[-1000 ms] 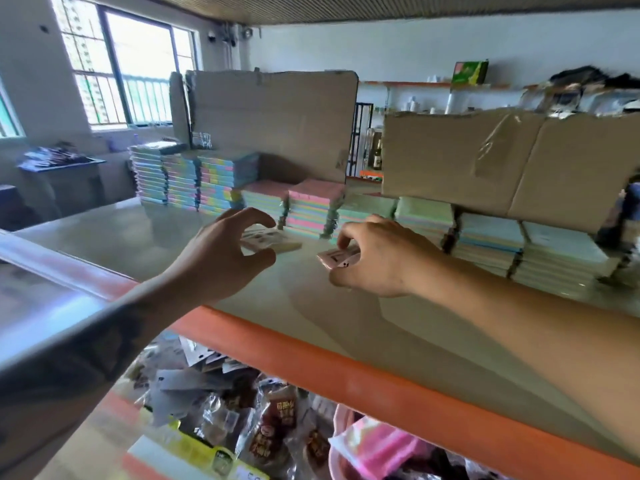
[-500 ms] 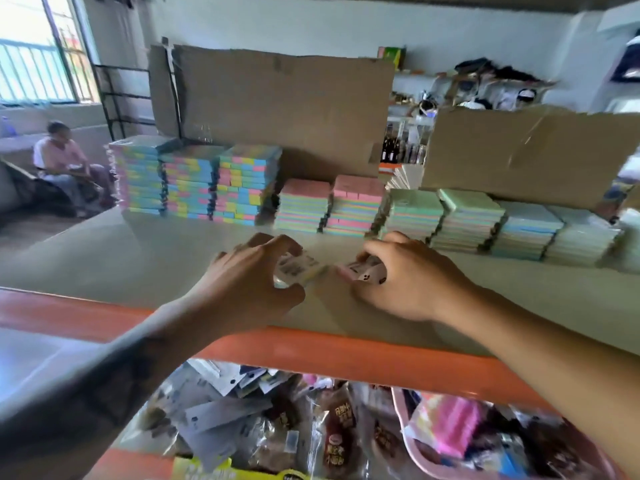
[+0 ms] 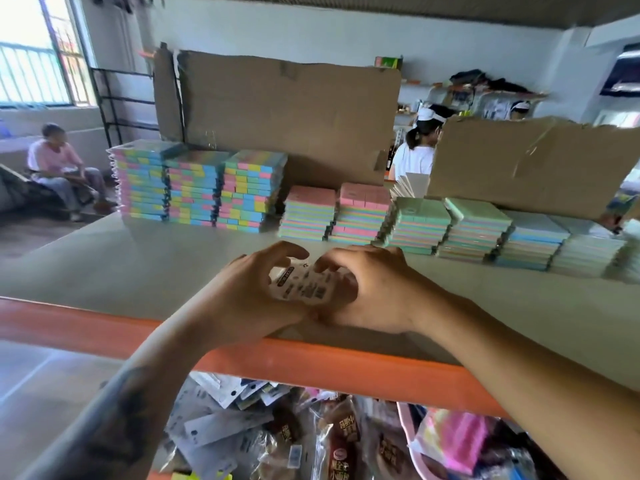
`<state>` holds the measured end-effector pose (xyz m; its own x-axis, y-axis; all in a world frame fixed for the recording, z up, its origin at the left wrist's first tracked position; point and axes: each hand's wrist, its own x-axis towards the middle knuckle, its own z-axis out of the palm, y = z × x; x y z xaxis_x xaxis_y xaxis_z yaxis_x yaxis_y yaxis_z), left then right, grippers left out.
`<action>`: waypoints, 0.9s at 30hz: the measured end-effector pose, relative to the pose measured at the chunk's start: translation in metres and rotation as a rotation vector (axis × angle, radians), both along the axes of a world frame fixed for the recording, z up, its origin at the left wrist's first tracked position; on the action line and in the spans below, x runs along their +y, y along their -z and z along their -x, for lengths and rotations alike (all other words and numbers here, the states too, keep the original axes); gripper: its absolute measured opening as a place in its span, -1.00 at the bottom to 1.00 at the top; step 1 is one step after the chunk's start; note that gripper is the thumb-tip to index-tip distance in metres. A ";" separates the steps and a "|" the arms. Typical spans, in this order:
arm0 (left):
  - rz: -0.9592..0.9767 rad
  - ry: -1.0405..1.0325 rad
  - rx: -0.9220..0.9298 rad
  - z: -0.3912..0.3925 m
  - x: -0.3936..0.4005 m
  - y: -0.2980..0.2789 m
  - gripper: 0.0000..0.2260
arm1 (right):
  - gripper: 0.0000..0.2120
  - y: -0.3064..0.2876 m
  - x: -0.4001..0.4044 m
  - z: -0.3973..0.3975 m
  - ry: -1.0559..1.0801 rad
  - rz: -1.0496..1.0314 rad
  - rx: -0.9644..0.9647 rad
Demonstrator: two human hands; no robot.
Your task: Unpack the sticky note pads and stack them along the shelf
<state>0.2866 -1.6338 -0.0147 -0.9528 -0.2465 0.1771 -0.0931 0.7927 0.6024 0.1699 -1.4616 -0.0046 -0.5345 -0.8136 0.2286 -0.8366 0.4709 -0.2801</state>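
My left hand [image 3: 247,289] and my right hand [image 3: 374,289] meet over the front of the shelf [image 3: 138,268] and together grip a small sticky note pack [image 3: 306,285], its white printed label facing up. Fingers of both hands curl round its ends. Along the back of the shelf stands a row of sticky note stacks: tall multicoloured stacks [image 3: 197,188] at the left, pink-topped stacks [image 3: 336,213] in the middle, green-topped stacks [image 3: 446,223] and pale blue ones [image 3: 533,244] at the right.
Cardboard sheets [image 3: 287,116] stand behind the stacks. The shelf has an orange front rail [image 3: 311,362]. Below it lie loose wrappers and snack packets [image 3: 277,438] and a pink basket [image 3: 412,441]. A seated person [image 3: 59,164] is at far left; another person [image 3: 419,147] stands behind the cardboard.
My hands, each holding a separate pack before, have come together near the shelf's front edge and now grip one pack between them. The view has dropped and shifted.
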 end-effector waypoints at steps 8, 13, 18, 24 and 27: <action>-0.007 -0.024 0.137 0.001 -0.006 0.007 -0.66 | -0.53 0.004 0.003 0.017 -0.025 0.272 -0.360; -0.256 -0.037 0.309 0.002 -0.011 0.010 -0.84 | -0.34 0.007 -0.004 0.020 -0.027 0.438 -0.394; -0.342 0.010 0.307 0.002 -0.012 0.009 -0.97 | -0.76 0.009 -0.002 0.018 -0.036 0.467 -0.253; -0.459 0.002 0.342 0.004 -0.010 0.009 -0.82 | -0.77 0.005 0.000 0.016 -0.052 0.602 -0.385; -0.536 0.021 0.351 0.007 -0.010 0.006 -0.87 | -0.76 -0.002 0.005 0.011 -0.042 0.736 -0.560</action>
<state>0.2798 -1.6434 -0.0210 -0.8661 -0.3691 0.3371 0.1944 0.3726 0.9074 0.1585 -1.4564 -0.0029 -0.6961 -0.5874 0.4128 -0.5013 -0.0138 -0.8651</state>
